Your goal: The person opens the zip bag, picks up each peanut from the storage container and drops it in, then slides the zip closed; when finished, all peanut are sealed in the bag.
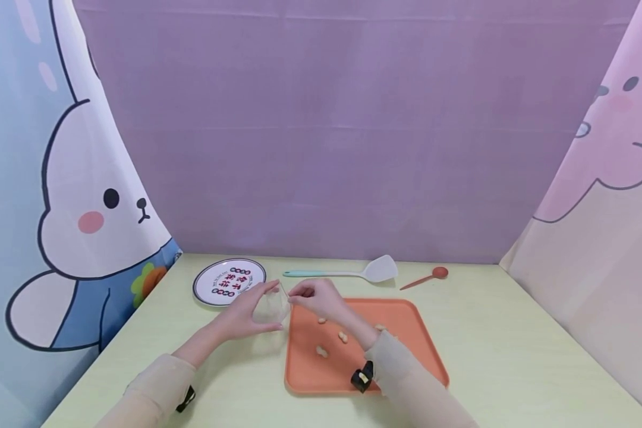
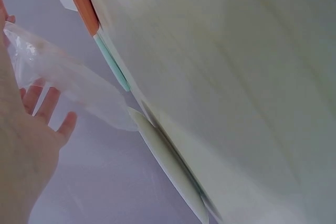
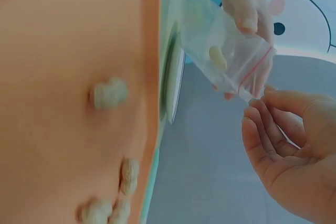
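The left hand (image 1: 242, 313), thumb and fingers curved widely around the clear bag (image 1: 270, 308) at the tray's ten o'clock, would do best to hold lightly, mouth tipped up so the peanut (image 3: 217, 57) inside stays put. The right hand (image 1: 320, 296), at the bag's three o'clock, pinches its edge near the red strip (image 3: 255, 71); gentle, even handling there should avoid jerking the film toward the orange tray (image 1: 306, 375) at four o'clock.
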